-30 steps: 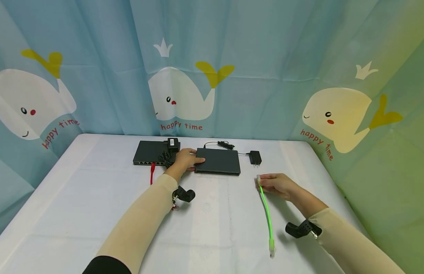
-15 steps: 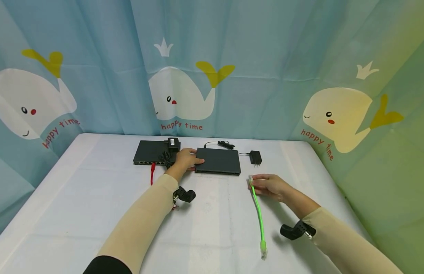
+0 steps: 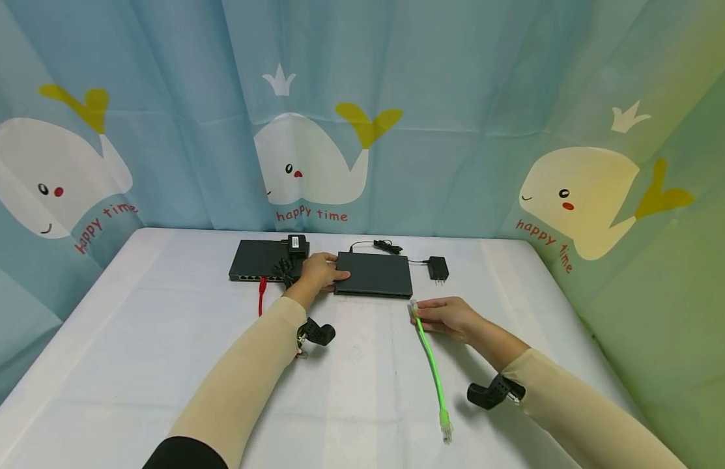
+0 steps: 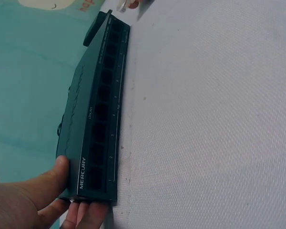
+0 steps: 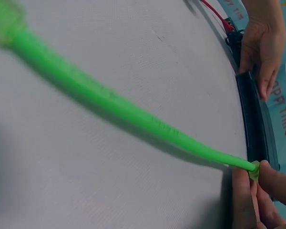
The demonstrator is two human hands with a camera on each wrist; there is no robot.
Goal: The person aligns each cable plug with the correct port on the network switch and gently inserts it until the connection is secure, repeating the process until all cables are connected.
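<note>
A black network switch (image 3: 376, 273), marked MERCURY in the left wrist view, lies on the white table with its row of ports (image 4: 103, 100) facing the person. My left hand (image 3: 316, 273) grips its left end, the thumb on top and the other fingers at the side and lower edge. Just in front of the switch's right front corner, my right hand (image 3: 447, 318) pinches one plug end of a short green Ethernet cable (image 3: 430, 365). The cable's other plug (image 3: 446, 432) points toward the person. In the right wrist view, fingers partly hide the pinched plug.
A second black switch (image 3: 253, 257) stands to the left, with a red cable (image 3: 262, 296) in its front and a black power adapter (image 3: 298, 245) on top. Another adapter (image 3: 438, 268) lies right of the held switch, a bundled cord (image 3: 387, 247) behind it. A curtain (image 3: 456, 98) hangs behind the table.
My right hand has moved left with the green cable, bringing the pinched plug closer to the switch's right front corner. My left hand stays on the switch.
</note>
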